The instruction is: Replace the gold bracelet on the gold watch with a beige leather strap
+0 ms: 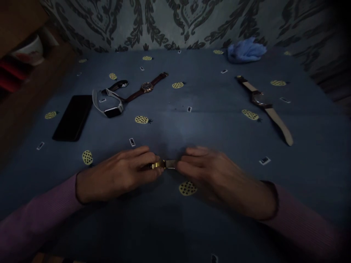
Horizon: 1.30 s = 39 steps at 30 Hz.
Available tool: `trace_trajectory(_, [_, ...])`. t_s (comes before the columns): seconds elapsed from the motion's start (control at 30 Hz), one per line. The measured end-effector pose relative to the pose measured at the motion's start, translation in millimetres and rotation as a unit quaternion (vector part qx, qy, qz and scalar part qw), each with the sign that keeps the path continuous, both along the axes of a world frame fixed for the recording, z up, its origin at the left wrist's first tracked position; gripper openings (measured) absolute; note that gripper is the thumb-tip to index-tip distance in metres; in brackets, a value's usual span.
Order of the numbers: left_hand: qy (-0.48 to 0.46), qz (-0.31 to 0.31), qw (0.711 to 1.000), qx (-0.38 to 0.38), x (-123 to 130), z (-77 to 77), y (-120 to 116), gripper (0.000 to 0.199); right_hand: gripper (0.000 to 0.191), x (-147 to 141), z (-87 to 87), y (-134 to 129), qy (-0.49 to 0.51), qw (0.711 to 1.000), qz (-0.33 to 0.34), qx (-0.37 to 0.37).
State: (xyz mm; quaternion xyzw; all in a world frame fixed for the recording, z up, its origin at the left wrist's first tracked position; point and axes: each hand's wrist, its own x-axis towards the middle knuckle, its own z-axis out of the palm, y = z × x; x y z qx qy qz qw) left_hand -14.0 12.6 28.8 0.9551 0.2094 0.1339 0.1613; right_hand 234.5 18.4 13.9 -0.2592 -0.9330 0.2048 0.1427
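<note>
Near the front middle of the blue cloth, a gold-toned watch (pixel 158 165) with a metal-looking band lies between my hands. My left hand (pixel 123 171) has its fingers closed on the gold part. The fingers of my right hand (pixel 211 171) are pressed together on the other end of the band, which they partly hide. Behind my left hand are a white-strapped smartwatch (pixel 113 111), a small dark watch (pixel 119 85) and a brown-strapped watch (pixel 147 87). Another watch (pixel 260 99) lies at the right, the pale underside of its strap showing.
A black phone (pixel 73 118) lies flat at the left. A crumpled blue cloth (pixel 246 50) sits at the back right near the patterned wall covering. A wooden shelf with a white bowl (pixel 30 51) and red items stands at the far left.
</note>
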Motion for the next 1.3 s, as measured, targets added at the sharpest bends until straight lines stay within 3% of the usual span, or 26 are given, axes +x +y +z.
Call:
trace_trajectory(0.13, [0.0,-0.001,1.0,-0.003,-1.3,-0.7,1.1,0.019,0.032,-1.7,2.7,0.4,-0.002,1.0,-0.006,0.004])
trace_trajectory(0.4, [-0.026,-0.004,0.999,-0.021,-4.5,-7.2,3.9,0.02,0.029,4.0,0.8,10.1,0.039,0.996,0.021,-0.074])
trace_trajectory(0.9, [-0.024,-0.01,0.999,0.022,-3.0,-4.9,1.8,0.022,0.03,3.0,5.6,1.2,0.019,1.0,-0.007,-0.023])
trace_trajectory(1.3, [-0.004,-0.007,1.0,0.01,-2.9,-2.3,4.5,0.028,0.026,1.3,2.2,0.6,0.063,0.995,0.005,-0.083])
